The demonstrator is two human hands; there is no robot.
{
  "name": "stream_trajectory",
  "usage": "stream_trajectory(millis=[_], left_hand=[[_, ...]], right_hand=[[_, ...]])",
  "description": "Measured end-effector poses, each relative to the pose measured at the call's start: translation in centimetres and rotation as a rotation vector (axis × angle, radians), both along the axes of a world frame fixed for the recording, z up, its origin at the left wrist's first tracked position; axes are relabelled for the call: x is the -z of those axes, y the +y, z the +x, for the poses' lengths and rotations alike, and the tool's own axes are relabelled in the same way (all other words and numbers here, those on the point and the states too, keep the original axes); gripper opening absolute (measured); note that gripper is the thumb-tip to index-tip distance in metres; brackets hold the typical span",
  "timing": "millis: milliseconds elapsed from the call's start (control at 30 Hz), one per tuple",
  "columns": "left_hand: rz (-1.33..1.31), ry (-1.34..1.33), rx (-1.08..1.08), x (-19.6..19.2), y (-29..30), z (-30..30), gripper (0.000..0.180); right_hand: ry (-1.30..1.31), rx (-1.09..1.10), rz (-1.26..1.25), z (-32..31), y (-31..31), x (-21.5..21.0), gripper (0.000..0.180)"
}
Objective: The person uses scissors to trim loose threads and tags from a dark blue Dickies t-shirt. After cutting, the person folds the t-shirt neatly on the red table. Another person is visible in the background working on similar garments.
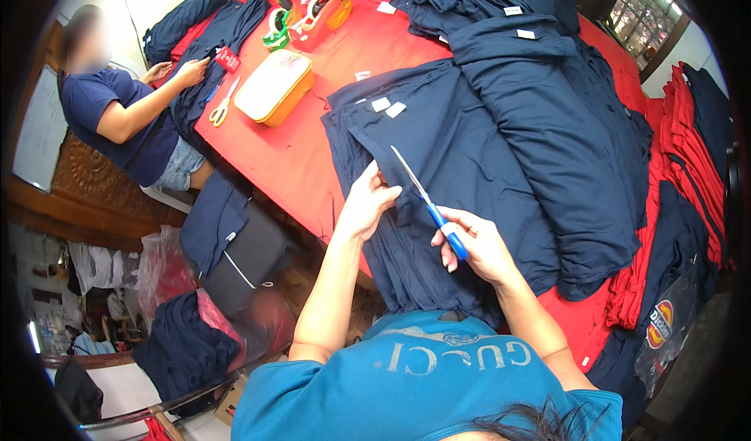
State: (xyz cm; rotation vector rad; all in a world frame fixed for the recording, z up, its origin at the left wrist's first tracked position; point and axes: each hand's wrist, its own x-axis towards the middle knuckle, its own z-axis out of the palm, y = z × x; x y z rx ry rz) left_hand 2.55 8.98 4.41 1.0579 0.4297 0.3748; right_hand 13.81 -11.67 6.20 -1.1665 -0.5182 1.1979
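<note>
My right hand [479, 247] is wrapped round the blue handles of a pair of scissors [420, 188]. Their slim silver blades look closed and point up and to the left, over the dark navy garments [469, 151] spread on the table. At the left edge of this cloth, my left hand [368, 205] pinches a navy garment [368, 163] between thumb and fingers. The scissor tip is a little to the right of that hand, above the fabric. Two small white labels [389, 108] lie on the top layer.
Beyond my left hand, the red-covered table [274, 155] holds a yellow-orange box [274, 89], yellow-handled scissors [222, 108] and tape dispensers [313, 18]. Piled navy clothes [563, 151] fill the right side; red garments [692, 167] hang over. Across the left end a person [117, 112] sits handling cloth.
</note>
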Motion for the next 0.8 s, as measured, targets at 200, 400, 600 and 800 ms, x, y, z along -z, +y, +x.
stream_trajectory(millis=[200,400,600,800], left_hand=[[-0.11,0.275,-0.043,3.8,3.4,0.3,0.079],[-0.496,-0.074,-0.287,6.9,12.5,5.0,0.016],[1.666,0.933,-0.406,-0.4,19.4,10.0,0.042],[1.508,-0.023,-0.093,-22.2,6.2,12.1,0.035]], right_hand=[[-0.687,-0.12,-0.205,-0.9,-6.9,-2.8,0.061],[-1.22,-0.395,-0.333,-5.0,-13.8,0.4,0.073],[-1.082,-0.017,-0.127,-3.9,-15.2,1.6,0.051],[-0.571,1.062,0.33,8.3,-28.3,-1.7,0.052]])
